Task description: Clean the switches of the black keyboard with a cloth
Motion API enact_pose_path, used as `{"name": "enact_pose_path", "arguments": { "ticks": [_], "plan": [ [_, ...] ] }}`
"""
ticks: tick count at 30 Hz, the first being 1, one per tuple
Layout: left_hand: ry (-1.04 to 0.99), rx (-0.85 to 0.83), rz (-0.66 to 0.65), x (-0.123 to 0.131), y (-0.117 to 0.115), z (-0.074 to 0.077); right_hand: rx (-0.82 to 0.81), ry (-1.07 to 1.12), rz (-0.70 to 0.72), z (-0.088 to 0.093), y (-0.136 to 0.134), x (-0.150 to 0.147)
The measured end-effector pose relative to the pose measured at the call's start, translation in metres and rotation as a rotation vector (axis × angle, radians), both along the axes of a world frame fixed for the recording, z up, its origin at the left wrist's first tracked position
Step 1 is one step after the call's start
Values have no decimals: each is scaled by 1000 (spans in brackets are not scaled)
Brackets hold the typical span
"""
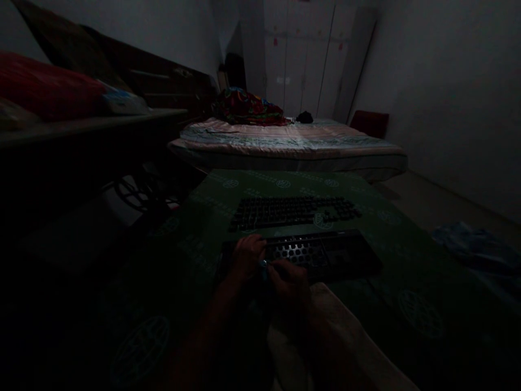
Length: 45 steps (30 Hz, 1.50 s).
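Observation:
A black keyboard (350, 252) lies on the green-covered table with its keycaps off, showing a pale plate with rows of holes. My left hand (249, 251) is at its left part, fingers bent over it and holding it. Close beside, my right hand (291, 277) is closed in a pinch on a small, shiny, light-blue thing (264, 263) over the keyboard's lower left part. Darkness hides what that small thing is. Behind the keyboard, loose black keycaps (277, 210) lie in rows in a keyboard layout.
The green patterned table cover (391, 217) spreads around the keyboard. A light cloth (345, 320) is at the front, below my right hand. Beyond the table stands a bed (301, 144). On the left, a shelf (163, 114) holds a red bag (49, 89).

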<state>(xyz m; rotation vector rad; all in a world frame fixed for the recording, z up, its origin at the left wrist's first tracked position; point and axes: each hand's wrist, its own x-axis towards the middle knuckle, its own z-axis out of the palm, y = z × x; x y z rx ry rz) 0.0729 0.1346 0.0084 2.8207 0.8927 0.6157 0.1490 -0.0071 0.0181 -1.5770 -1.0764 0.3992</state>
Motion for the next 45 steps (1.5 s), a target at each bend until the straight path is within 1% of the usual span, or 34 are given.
{"name": "enact_pose_path", "arguments": {
  "ticks": [4,10,17,23,28,32,37,45],
  "plan": [
    [18,0,7,1,-1,-2,13,-5,4,-3,0,0],
    [-34,8,8,1,-4,-6,11,-15,-3,-7,-1,1],
    [-41,-24,-1,1,-7,0,12,-16,-2,-5,-3,0],
    [-57,-7,0,1,-10,4,17,-9,12,-3,-4,1],
    [-42,-16,16,1,-11,4,1,-3,23,-1,-5,1],
    [-22,-6,18,1,-12,4,-26,50,33,0,-6,0],
    [-2,-21,27,2,-12,4,-39,60,11,2,-7,-1],
    [-18,-56,27,1,-15,10,-12,42,17,-3,-6,1]
  ]
}}
